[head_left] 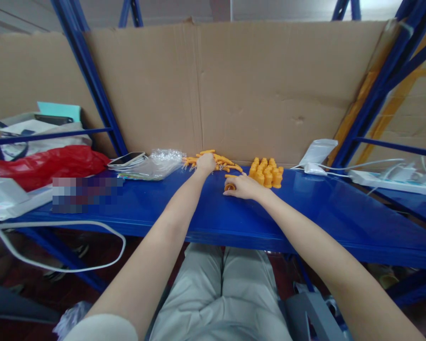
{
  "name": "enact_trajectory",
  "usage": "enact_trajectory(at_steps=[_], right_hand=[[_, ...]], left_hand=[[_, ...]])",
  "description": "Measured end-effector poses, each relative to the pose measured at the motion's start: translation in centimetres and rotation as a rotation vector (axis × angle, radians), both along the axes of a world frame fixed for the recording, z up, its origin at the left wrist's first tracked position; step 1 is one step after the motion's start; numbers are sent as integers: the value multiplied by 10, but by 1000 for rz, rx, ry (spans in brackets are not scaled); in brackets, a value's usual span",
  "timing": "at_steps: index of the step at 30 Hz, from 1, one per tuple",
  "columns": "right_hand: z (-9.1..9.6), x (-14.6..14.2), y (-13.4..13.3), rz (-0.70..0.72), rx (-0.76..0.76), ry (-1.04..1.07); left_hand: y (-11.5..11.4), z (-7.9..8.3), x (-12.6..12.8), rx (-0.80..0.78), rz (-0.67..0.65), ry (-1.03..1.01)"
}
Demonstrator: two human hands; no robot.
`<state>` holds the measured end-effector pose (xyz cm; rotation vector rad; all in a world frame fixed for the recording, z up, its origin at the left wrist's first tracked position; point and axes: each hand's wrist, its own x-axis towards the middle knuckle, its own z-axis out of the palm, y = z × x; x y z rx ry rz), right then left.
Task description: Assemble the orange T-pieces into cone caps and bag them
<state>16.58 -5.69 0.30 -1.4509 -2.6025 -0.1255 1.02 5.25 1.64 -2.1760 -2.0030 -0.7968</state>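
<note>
My left hand (205, 164) reaches into a loose pile of thin orange parts (223, 162) at the back of the blue shelf (184, 208), fingers curled down into the pile. What it grips is hidden. My right hand (243, 186) rests on the shelf just in front, fingers closed on a small orange cap-shaped piece (229, 187). A cluster of several upright orange plastic pieces (267, 173) stands right of both hands.
A clear plastic bag (156, 163) and a phone (127, 159) lie left of the pile. Further left sit a red bag (46, 166) and a white cable (60, 227). A white pouch (317, 152), cables and a power strip (386, 177) lie at the right. Cardboard (234, 90) backs the shelf.
</note>
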Motion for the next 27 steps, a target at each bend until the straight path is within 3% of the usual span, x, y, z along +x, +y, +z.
enact_trajectory(at_steps=[4, 8, 13, 18, 23, 27], right_hand=[[-2, -1, 1, -61, 36, -32], [-3, -1, 2, -104, 66, -68], [-4, 1, 4, -121, 85, -79], [-7, 3, 8, -113, 86, -49], [-11, 5, 12, -131, 124, 4], [-12, 7, 16, -155, 142, 14]], left_hand=[[-4, 11, -1, 45, -65, 21], [-13, 26, -4, 74, -152, -84], [-34, 34, -11, -204, -258, -334], [-50, 17, -23, -407, -288, -528], [-47, -7, -27, -414, -293, -656], [-43, -13, -26, -428, -301, -771]])
